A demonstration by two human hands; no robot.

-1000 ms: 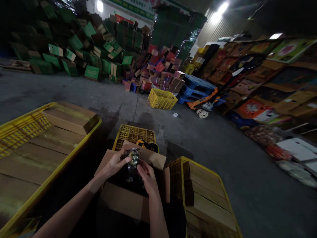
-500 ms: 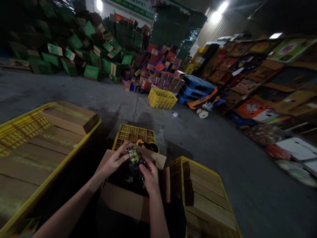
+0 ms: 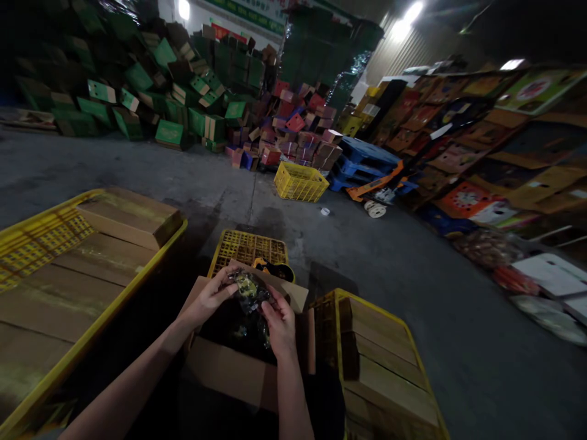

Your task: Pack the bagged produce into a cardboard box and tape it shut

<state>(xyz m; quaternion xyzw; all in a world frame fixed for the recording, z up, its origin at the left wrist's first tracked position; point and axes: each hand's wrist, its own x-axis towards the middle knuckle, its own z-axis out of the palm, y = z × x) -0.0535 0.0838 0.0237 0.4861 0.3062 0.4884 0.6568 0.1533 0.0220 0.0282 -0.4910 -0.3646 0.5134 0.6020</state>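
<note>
Between both hands is a small clear plastic packet (image 3: 249, 287) with something yellow-green and dark inside; its exact content is too dim to make out. My left hand (image 3: 219, 293) pinches the packet's left end, fingers closed. At the other end my right hand (image 3: 278, 315) grips it between thumb and fingers. Below them stands an open cardboard box (image 3: 232, 370) with its flaps spread. Its inside is dark, and a few shiny bits of plastic show there. Just past the box lies a tape dispenser (image 3: 275, 269), orange and black, on an upturned yellow crate (image 3: 250, 246).
A yellow crate (image 3: 132, 275) of closed cartons stands at left, another yellow crate (image 3: 340, 354) of cartons at right. Farther off are a yellow basket (image 3: 300, 182), blue pallets (image 3: 367, 160), an orange pallet jack (image 3: 376, 186) and heaped green boxes (image 3: 169, 133).
The packet has tilted and spread flatter between my hands, showing more of its yellow-green content. Both hands have shifted only slightly; everything around stays put.
</note>
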